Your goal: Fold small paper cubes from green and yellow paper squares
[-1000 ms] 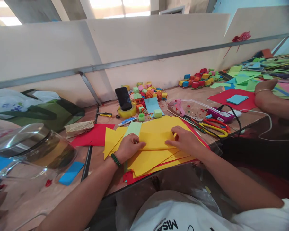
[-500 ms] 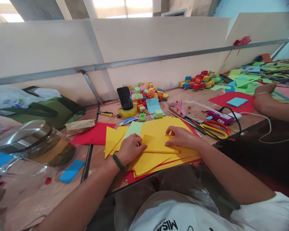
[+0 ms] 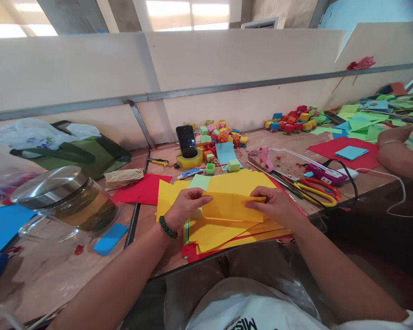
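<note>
A creased piece of yellow paper (image 3: 232, 207) is held up between my two hands, over a stack of yellow sheets (image 3: 220, 236). My left hand (image 3: 186, 206) pinches its left end between thumb and fingers; a green bead bracelet circles that wrist. At the right end, my right hand (image 3: 270, 204) grips the upper corner in the same way. Behind the left hand, a pale green sheet (image 3: 200, 182) lies on the stack. Red paper (image 3: 189, 253) shows beneath the pile at the table's front edge.
Behind the stack are small paper cubes (image 3: 223, 136) and a phone (image 3: 186, 141) leaning on a tape roll (image 3: 190, 160). Yellow-handled scissors (image 3: 316, 195) and a purple glue gun (image 3: 325, 174) lie right. A glass teapot (image 3: 69, 201) stands left. Another person's hand (image 3: 395, 144) is far right.
Both hands have lifted the yellow paper off the stack and now hold it by its ends. Before, it lay flat under my fingers. The view has shifted slightly left.
</note>
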Motion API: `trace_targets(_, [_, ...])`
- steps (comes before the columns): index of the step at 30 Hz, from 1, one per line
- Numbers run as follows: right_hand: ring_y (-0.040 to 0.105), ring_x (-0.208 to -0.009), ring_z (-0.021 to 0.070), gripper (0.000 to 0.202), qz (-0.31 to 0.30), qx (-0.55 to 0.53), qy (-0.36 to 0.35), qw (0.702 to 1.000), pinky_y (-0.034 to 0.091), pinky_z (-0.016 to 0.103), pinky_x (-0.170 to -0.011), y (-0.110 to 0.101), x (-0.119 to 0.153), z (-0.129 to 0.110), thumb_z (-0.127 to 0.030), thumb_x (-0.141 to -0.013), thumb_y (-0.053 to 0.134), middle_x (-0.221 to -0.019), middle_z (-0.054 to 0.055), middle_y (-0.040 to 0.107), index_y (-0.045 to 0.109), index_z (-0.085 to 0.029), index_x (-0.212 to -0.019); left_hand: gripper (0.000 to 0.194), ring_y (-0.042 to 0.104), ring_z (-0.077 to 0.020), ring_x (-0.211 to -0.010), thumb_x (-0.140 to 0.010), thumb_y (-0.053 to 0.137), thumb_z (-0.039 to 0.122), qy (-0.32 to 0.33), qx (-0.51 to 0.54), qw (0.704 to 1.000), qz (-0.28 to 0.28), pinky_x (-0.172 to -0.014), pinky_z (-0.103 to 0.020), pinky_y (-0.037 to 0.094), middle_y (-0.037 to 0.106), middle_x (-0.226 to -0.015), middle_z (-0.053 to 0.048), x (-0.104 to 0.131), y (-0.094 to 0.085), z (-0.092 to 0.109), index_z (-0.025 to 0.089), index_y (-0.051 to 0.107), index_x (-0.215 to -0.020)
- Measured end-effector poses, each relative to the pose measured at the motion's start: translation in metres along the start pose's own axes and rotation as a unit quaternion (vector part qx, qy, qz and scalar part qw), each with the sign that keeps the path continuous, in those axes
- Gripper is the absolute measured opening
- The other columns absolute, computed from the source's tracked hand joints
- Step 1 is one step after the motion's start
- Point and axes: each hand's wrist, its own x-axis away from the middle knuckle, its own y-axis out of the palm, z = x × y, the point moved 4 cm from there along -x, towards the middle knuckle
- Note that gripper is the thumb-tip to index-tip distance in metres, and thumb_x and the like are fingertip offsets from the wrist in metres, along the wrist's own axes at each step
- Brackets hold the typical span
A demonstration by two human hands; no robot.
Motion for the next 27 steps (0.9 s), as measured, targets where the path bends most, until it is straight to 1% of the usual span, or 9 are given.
trace_targets(2, [0.039,-0.052,0.0102,0.043,0.013,-0.045,0.029,0.999,0.029,0.022,-0.044,0.002,0.001,0.005,-0.059,-0.059,0.074,-0.057,-0.003,0.049,0.059,-0.019,-0.065,0.049,0.038,-0.0078,-0.054,-0.051,0.079,0.057,0.006,0.003,1.0,0.015,-0.052,-0.022,0.033,0.045,-0.054,0.005,0.002,0.001,0.004,0.016,0.054,-0.056])
trace_targets(4, [0.042,-0.053,0.011,0.048,0.027,-0.09,0.045,0.995,0.033,0.022,-0.045,0.004,0.001,0.008,-0.063,-0.056,0.075,-0.059,-0.001,0.052,0.061,-0.019,-0.067,0.052,0.035,-0.0073,-0.053,-0.05,0.078,0.06,0.005,-0.003,1.0,0.021,-0.051,-0.022,0.03,0.044,-0.052,0.006,0.003,0.001,0.006,0.016,0.052,-0.054])
trace_targets(7, [0.048,-0.056,0.0125,0.051,0.057,-0.138,0.057,0.987,0.039,0.024,-0.049,0.006,0.001,0.01,-0.065,-0.052,0.077,-0.062,0.001,0.058,0.063,-0.018,-0.066,0.052,0.036,-0.0075,-0.052,-0.051,0.076,0.062,0.0,-0.011,1.0,0.018,-0.05,-0.022,0.031,0.046,-0.051,0.004,0.005,0.002,0.009,0.016,0.053,-0.053])
trace_targets(10, [0.049,-0.054,0.0123,0.052,0.071,-0.177,0.073,0.979,0.041,0.024,-0.049,0.009,0.002,0.01,-0.066,-0.049,0.078,-0.061,0.001,0.06,0.064,-0.018,-0.063,0.05,0.038,-0.008,-0.05,-0.054,0.075,0.061,0.001,-0.025,1.0,0.013,-0.049,-0.022,0.033,0.047,-0.05,0.004,0.007,0.001,0.012,0.016,0.053,-0.051])
trace_targets(16, [0.054,-0.056,0.015,0.051,0.067,-0.197,0.068,0.976,0.043,0.025,-0.048,0.012,0.003,0.01,-0.067,-0.052,0.076,-0.062,0.002,0.062,0.064,-0.019,-0.064,0.045,0.043,-0.01,-0.05,-0.057,0.074,0.057,-0.001,-0.061,0.998,-0.009,-0.046,-0.021,0.035,0.05,-0.048,0.002,0.009,-0.001,0.016,0.017,0.056,-0.051])
trace_targets(22, [0.049,-0.054,0.0109,0.048,0.087,-0.239,0.089,0.963,0.041,0.022,-0.049,0.012,0.003,0.017,-0.06,-0.051,0.08,-0.061,-0.002,0.058,0.058,-0.019,-0.062,0.04,0.045,-0.0094,-0.05,-0.052,0.079,0.052,-0.029,-0.023,0.999,0.007,-0.047,-0.02,0.038,0.054,-0.053,0.003,0.005,-0.003,0.009,0.016,0.061,-0.059])
trace_targets(27, [0.049,-0.055,0.0097,0.043,0.082,-0.249,0.081,0.962,0.039,0.022,-0.051,0.011,0.003,0.03,-0.054,-0.058,0.079,-0.062,-0.003,0.057,0.058,-0.017,-0.064,0.038,0.044,-0.0087,-0.052,-0.053,0.079,0.049,-0.035,-0.018,0.999,-0.002,-0.051,-0.021,0.039,0.052,-0.055,0.003,0.001,-0.004,0.003,0.015,0.062,-0.059])
